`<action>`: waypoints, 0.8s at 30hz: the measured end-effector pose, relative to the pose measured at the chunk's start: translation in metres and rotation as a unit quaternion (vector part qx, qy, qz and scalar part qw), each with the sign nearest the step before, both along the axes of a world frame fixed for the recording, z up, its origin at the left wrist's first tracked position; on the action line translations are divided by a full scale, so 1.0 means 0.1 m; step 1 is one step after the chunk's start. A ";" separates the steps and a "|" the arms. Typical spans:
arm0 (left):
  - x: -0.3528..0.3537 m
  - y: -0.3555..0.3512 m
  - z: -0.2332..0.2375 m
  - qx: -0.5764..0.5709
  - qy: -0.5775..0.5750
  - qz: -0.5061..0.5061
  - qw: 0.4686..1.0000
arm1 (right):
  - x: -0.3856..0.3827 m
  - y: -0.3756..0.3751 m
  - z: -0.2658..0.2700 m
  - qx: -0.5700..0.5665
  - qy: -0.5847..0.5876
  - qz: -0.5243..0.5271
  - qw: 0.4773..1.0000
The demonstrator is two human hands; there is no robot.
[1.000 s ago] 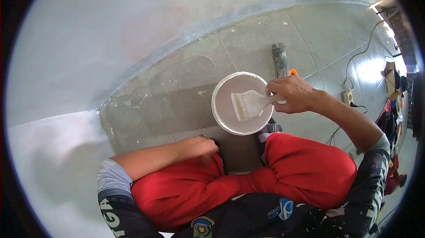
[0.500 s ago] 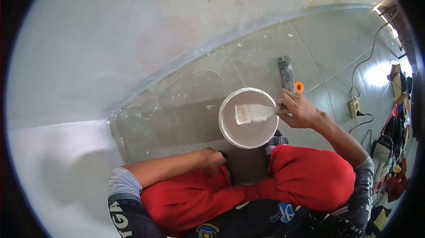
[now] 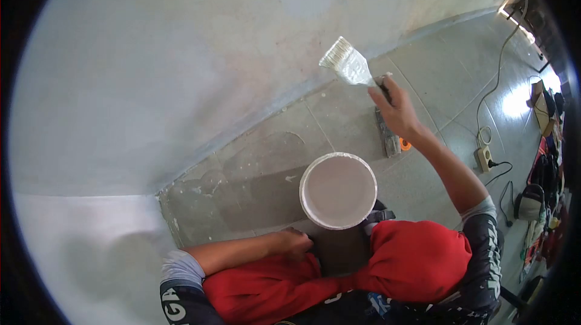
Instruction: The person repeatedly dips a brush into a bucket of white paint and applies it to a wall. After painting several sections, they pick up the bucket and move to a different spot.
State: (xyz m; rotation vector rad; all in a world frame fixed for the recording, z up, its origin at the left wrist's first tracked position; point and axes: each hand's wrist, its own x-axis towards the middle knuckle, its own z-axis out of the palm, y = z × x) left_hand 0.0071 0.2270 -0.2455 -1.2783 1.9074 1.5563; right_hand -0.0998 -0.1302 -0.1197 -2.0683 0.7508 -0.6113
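Observation:
My right hand (image 3: 396, 107) is wrapped round the handle of a wide paintbrush (image 3: 351, 66), raised beyond the bucket. White paint coats the brush, and its bristles point up and left, overlapping the wall (image 3: 230, 28) in this view. Below, a white-rimmed bucket (image 3: 338, 190) with pale paint inside stands on the floor close to my feet. My left hand (image 3: 295, 243) rests by my left knee, its fingers curled in and partly hidden, with nothing visible in them.
A dark, paint-stained block-like tool (image 3: 388, 134) lies on the tiled floor beside an orange ring (image 3: 405, 144). To the right are a power strip (image 3: 484, 158) with a cord and a heap of bags and clothes (image 3: 538, 173). A wall corner is at left.
My right hand has lifted the paintbrush from over the bucket up and away toward the wall, turning its bristles upward. My left hand stays by the knee. The view has shifted slightly.

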 end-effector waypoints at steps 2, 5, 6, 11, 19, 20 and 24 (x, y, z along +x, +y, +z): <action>0.00 -0.02 0.06 -0.016 0.002 0.003 1.000 | 0.14 -0.06 -0.34 0.011 0.003 -0.030 0.999; -0.01 -0.07 0.16 -0.006 -0.022 0.005 1.000 | 0.30 -0.04 -0.74 0.306 -0.025 -0.016 0.951; 0.00 -0.09 0.24 -0.005 -0.022 0.001 1.000 | 0.34 -0.04 -0.86 0.303 -0.027 -0.014 0.953; 0.00 -0.09 0.16 0.001 -0.011 0.009 1.000 | 0.54 -0.07 -0.94 0.483 -0.106 -0.036 0.868; 0.01 0.02 -0.07 -0.006 -0.004 0.008 1.000 | 0.83 -0.20 0.79 0.383 -0.163 -0.001 0.909; 0.01 0.06 -0.20 -0.006 -0.003 0.006 1.000 | 0.81 -0.18 0.89 0.380 -0.170 0.011 0.909; 0.01 0.03 -0.18 -0.043 0.016 -0.092 0.995 | 0.73 -0.10 0.66 0.400 -0.198 0.010 0.895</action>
